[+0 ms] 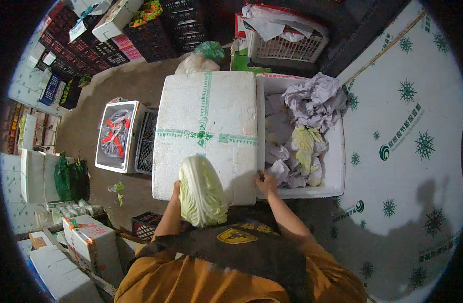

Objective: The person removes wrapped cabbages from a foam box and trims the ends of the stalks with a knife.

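Observation:
A napa cabbage (202, 193) is held upright close to my chest, in front of the lidded white foam box (182, 102). My left hand (176, 190) grips its left side, with most of the fingers hidden behind the leaves. By the near right corner of that box, my right hand (267, 184) is closed around a small dark object (260, 175), too little of which shows to name it. Just beyond this hand stands an uncovered foam box (335, 166). Inside it are crumpled white paper (314, 96), paper-wrapped bundles and a bare cabbage (304, 146).
A foam box with red-handled plastic bags (137, 108) and a black crate (146, 142) stand left on the floor. Stacked crates (151, 41) line the back left. A white basket (288, 49) stands behind. An insulated panel wall (386, 125) bounds the right; foam boxes (91, 242) crowd the near left.

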Tool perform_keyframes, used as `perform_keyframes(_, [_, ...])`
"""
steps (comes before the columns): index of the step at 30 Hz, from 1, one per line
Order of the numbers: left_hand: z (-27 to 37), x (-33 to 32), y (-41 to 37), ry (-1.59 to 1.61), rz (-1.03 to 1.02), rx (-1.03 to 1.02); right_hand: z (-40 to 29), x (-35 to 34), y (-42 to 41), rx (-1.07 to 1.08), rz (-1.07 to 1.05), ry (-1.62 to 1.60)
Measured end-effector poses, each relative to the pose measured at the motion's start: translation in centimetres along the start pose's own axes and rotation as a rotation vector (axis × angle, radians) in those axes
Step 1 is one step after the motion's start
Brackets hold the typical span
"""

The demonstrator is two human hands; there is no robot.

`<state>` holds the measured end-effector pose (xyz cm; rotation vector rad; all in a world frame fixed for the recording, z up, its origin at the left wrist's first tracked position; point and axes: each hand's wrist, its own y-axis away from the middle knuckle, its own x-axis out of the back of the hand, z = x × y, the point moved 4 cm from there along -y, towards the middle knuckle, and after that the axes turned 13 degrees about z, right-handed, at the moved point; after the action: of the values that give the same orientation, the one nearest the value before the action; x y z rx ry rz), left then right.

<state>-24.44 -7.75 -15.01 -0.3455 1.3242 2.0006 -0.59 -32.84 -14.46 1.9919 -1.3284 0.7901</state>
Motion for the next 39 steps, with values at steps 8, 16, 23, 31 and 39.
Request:
perform_keyframes(8, [-0.7,2.5,6.4,0.154,0.161,-0.140,-1.3,-5.9,-1.0,-0.245,-0.452,-0.015])
perform_keyframes(16, [-4.5,4.5,12.5,0.257,0.324,-0.217,-2.8,-6.4,0.0,-0.483,-0.396,-0.578])
perform_keyframes(23, [-2.0,5.0,11.6,0.276,0.267,-0.231,-0.8,-14.7,-0.7,-0.585,-0.582,-0.793])
perform_keyframes(31, [6.8,11.4,10.0,0.325,0.166,-0.364,-25.5,-3.5,0.0,-0.430,-0.645,-1.319])
perform_keyframes(39, [12.9,20.2,12.9,0.445,0.175,-0.528,-38.8,8.6,2.1,0.075,-0.189,-1.263])
